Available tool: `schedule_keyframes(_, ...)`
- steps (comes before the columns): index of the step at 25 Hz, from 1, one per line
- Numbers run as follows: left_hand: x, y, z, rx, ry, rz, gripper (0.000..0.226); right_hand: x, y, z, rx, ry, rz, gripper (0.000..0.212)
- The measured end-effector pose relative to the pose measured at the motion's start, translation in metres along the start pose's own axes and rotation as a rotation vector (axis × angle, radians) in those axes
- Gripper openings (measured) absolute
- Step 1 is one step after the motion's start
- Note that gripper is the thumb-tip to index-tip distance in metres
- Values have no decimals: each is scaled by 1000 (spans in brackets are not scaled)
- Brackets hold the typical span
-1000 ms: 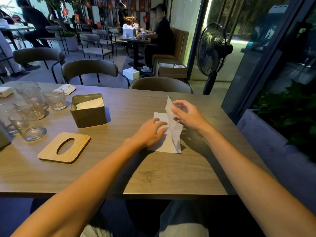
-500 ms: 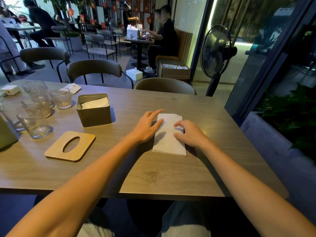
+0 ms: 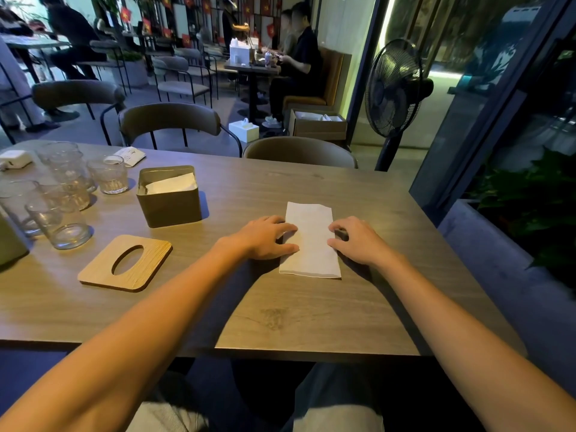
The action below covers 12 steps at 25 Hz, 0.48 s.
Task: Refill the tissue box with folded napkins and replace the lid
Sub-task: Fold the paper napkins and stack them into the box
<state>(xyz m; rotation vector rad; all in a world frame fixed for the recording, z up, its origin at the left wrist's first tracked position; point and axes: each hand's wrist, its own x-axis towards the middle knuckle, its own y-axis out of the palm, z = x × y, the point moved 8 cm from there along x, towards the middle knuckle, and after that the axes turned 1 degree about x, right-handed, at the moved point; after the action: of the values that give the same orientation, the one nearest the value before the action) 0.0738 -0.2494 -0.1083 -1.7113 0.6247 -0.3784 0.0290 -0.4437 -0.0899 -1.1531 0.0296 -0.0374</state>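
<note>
Our left hand (image 3: 265, 236) and right hand (image 3: 355, 241) press flat, fingers spread, on a folded white napkin (image 3: 310, 241) on the woodgrain table (image 3: 280, 319); beyond lie the rounded wooden lid (image 3: 124, 263), open tissue box (image 3: 170, 198), ribbed glasses (image 3: 62, 194), café chairs (image 3: 168, 120)

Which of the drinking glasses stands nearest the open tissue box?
The short glass just left of the tissue box, at the right end of the cluster; the other glasses stand farther left.
</note>
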Motion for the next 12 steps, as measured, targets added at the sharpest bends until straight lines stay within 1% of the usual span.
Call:
schedule_keyframes(2,0,-5,3,-95,-26,-46,67,-1,-5,-6,92,97,-25,42)
schedule_keyframes(3,-1,-7,3,-125,-39,-84,68,-1,-7,-7,136,146,-39,39)
schedule_keyframes(5,-3,-8,-1,-74,-41,-135,67,-2,-6,-6,176,217,-31,33)
schedule_keyframes(7,-2,-7,-5,-17,-41,-136,62,-2,-1,3,174,252,20,39)
schedule_keyframes(9,-1,-8,-4,-11,-61,-122,63,-3,3,12,184,269,60,48)
schedule_keyframes(10,-1,-9,-3,-14,-73,-123,66,-3,4,15,192,273,60,48)
schedule_keyframes(12,-3,-9,-1,-34,-101,-140,73,-4,2,16,240,289,14,38)
